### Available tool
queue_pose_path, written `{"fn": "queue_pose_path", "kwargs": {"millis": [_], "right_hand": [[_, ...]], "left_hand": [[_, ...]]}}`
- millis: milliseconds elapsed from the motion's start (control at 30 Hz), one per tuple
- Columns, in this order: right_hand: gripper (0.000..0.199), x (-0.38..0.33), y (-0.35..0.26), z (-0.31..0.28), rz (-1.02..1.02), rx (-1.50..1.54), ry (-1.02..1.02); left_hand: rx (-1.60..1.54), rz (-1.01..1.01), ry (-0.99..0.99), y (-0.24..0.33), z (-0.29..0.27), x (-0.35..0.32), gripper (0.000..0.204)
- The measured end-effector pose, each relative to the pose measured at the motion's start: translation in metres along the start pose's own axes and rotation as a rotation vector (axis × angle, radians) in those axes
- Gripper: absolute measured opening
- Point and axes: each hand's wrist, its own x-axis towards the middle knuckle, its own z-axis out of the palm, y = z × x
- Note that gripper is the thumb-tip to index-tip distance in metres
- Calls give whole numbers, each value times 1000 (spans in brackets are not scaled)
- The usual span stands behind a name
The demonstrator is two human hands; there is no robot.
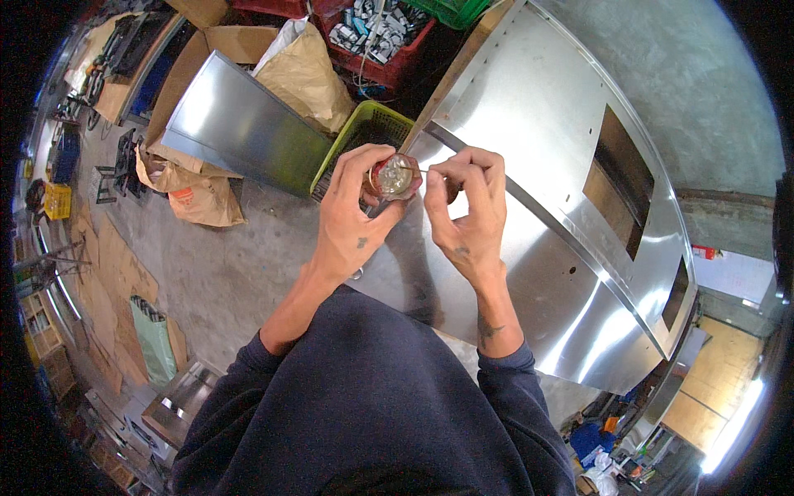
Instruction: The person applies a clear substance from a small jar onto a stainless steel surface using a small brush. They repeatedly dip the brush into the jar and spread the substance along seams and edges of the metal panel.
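Note:
My left hand [351, 207] is wrapped round a small round container [395, 177] with a reddish side and a pale, shiny, see-through face turned up. What is in it is too small to tell. In a pinch of thumb and fingers, my right hand [473, 211] holds a thin stick [419, 171], whose far end reaches the container's face. Whether the stick goes inside, I cannot tell. Both hands are raised over the near left side of a large sheet-metal panel [529, 281].
Two openings are cut in the panel's right side, and a raised metal strip [546, 211] crosses it. Beyond my left hand stand a yellow-green basket [370, 116], a bent metal sheet [240, 124] and paper sacks [310, 74]. Red crates [405, 70] with metal parts sit behind.

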Motion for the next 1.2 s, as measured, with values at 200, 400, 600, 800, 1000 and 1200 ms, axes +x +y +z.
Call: {"fn": "queue_pose_path", "kwargs": {"millis": [200, 400, 600, 800, 1000, 1200], "right_hand": [[9, 36, 46, -16, 20, 245, 185], [21, 134, 150, -30, 259, 205, 469], [23, 161, 240, -12, 293, 87, 485], [28, 157, 242, -12, 117, -141, 390], [29, 158, 240, -13, 147, -172, 363], [32, 158, 229, -14, 167, -130, 350]], "left_hand": [[-6, -24, 46, -7, 6, 3, 65], [-57, -75, 61, -15, 9, 0, 67], [-39, -90, 40, -19, 3, -9, 66], [-73, -156, 41, -17, 3, -12, 63], [-44, -138, -2, -13, 3, -14, 64], [-32, -128, 9, -17, 1, -17, 63]]}}
